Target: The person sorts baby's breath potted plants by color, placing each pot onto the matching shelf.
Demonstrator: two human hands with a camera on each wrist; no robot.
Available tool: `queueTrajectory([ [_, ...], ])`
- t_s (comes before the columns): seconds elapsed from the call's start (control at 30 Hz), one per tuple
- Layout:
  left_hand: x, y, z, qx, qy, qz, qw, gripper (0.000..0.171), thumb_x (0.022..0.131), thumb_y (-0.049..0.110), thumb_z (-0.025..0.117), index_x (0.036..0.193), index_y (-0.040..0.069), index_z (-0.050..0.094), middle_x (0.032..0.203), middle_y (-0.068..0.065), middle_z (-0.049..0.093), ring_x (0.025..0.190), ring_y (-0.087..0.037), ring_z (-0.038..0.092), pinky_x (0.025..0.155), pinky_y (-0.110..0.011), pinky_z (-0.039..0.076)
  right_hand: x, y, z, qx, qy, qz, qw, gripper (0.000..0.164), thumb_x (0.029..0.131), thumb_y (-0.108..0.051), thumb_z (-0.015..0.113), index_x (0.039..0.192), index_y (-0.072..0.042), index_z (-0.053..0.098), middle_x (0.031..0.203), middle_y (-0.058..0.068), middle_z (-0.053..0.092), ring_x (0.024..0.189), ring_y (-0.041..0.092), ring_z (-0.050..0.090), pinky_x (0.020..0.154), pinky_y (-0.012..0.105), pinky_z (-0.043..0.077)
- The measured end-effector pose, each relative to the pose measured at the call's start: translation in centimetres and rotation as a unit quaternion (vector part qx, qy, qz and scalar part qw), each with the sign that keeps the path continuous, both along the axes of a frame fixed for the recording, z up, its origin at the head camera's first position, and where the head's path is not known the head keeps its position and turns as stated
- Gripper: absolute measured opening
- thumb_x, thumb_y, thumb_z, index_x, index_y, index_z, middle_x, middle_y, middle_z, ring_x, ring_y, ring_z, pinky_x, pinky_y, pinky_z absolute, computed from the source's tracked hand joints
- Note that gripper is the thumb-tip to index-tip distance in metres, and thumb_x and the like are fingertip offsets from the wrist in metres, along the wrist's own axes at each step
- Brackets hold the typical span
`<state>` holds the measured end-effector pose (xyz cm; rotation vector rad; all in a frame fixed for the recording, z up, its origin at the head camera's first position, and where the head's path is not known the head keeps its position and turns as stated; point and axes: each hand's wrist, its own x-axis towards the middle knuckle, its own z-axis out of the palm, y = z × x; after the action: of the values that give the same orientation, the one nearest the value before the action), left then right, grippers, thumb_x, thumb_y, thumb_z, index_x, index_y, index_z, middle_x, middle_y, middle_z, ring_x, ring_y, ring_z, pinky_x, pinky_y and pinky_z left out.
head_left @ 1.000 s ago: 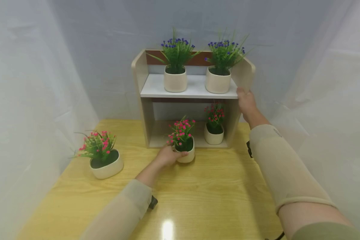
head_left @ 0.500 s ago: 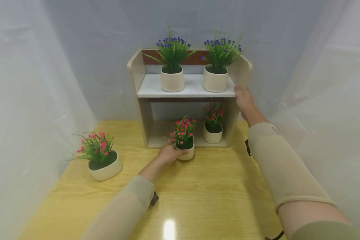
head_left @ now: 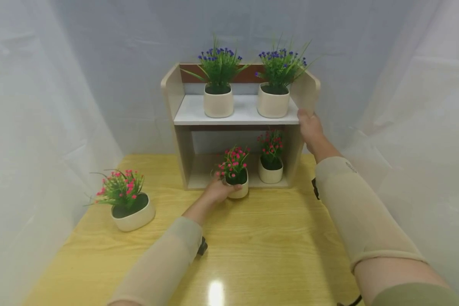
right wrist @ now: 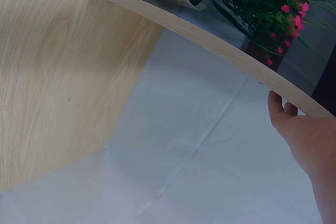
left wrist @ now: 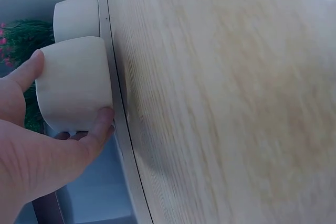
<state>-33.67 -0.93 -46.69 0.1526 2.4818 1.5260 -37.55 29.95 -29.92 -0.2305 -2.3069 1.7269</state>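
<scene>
My left hand (head_left: pixel 217 191) grips a small cream flowerpot (head_left: pixel 240 192) of pink artificial flowers, thumb on one side and fingers on the other. The pot is at the front edge of the lower level of a two-tier shelf (head_left: pixel 204 122). In the left wrist view the held pot (left wrist: pixel 76 85) overlaps the shelf's bottom board, with another pot (left wrist: pixel 76 19) just beyond. My right hand (head_left: pixel 313 131) holds the shelf's right side panel near the upper board. Its fingertips (right wrist: pixel 274 100) lie against the panel's edge in the right wrist view.
Two cream pots of purple flowers (head_left: pixel 219 104) (head_left: pixel 273 104) stand on the upper board. A pot of red-pink flowers (head_left: pixel 270 171) occupies the lower level's right side. Another pink-flowered pot (head_left: pixel 134 216) sits on the wooden table (head_left: pixel 275 246) at left. White sheeting (head_left: pixel 398 140) surrounds the table.
The left hand has brought the pink-flowered pot slightly forward, onto the front edge of the lower shelf. My right hand keeps its hold on the side panel. The head view has shifted slightly.
</scene>
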Motion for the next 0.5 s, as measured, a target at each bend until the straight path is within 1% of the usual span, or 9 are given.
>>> queueTrajectory([
  [0.1, -0.2, 0.1, 0.1, -0.014, -0.005, -0.004, 0.9999, 0.097, 0.091, 0.052, 0.085, 0.171, 0.027, 0.035, 0.184, -0.009, 0.013, 0.167, -0.05, 0.019, 0.135, -0.07, 0.021, -0.1, 0.0, 0.0, 0.005, 0.009, 0.0, 1.0, 0.069, 0.113, -0.048, 0.04, 0.166, -0.005, 0.037, 0.171, 0.019, 0.041, 0.158, 0.032, 0.038, 0.14, 0.045, 0.026],
  [0.23, -0.6, 0.4, 0.2, -0.034, 0.006, -0.015, 0.9993, 0.095, 0.094, 0.053, 0.081, 0.172, 0.027, 0.033, 0.185, -0.013, 0.007, 0.167, -0.051, 0.015, 0.136, -0.071, 0.018, -0.1, 0.0, 0.0, 0.01, 0.016, 0.003, 1.0, 0.069, 0.113, -0.047, 0.039, 0.168, -0.006, 0.035, 0.173, 0.018, 0.04, 0.16, 0.033, 0.036, 0.14, 0.045, 0.024],
  [0.33, -0.9, 0.7, 0.2, -0.049, 0.025, -0.028, 0.9981, 0.088, 0.098, 0.052, 0.078, 0.17, 0.024, 0.037, 0.184, -0.018, 0.009, 0.166, -0.051, 0.018, 0.136, -0.07, 0.021, -0.1, 0.0, 0.0, 0.011, 0.017, 0.002, 1.0, 0.068, 0.113, -0.046, 0.039, 0.167, -0.006, 0.035, 0.173, 0.019, 0.04, 0.16, 0.033, 0.036, 0.141, 0.045, 0.024],
  [0.4, -1.0, 0.9, 0.2, -0.054, 0.03, -0.034, 0.9975, 0.083, 0.1, 0.052, 0.075, 0.169, 0.024, 0.039, 0.183, -0.019, 0.008, 0.166, -0.051, 0.019, 0.135, -0.069, 0.023, -0.1, 0.0, 0.0, 0.009, 0.014, -0.001, 1.0, 0.067, 0.113, -0.046, 0.039, 0.167, -0.005, 0.036, 0.173, 0.019, 0.04, 0.161, 0.033, 0.036, 0.14, 0.045, 0.024],
  [0.5, -1.2, 1.1, 0.2, -0.071, 0.039, -0.038, 0.996, 0.082, 0.101, 0.054, 0.072, 0.17, 0.023, 0.039, 0.183, -0.02, 0.008, 0.165, -0.052, 0.022, 0.135, -0.068, 0.024, -0.1, 0.0, 0.0, 0.001, 0.011, -0.002, 1.0, 0.067, 0.113, -0.045, 0.04, 0.166, -0.004, 0.037, 0.172, 0.019, 0.041, 0.16, 0.033, 0.036, 0.14, 0.044, 0.024],
])
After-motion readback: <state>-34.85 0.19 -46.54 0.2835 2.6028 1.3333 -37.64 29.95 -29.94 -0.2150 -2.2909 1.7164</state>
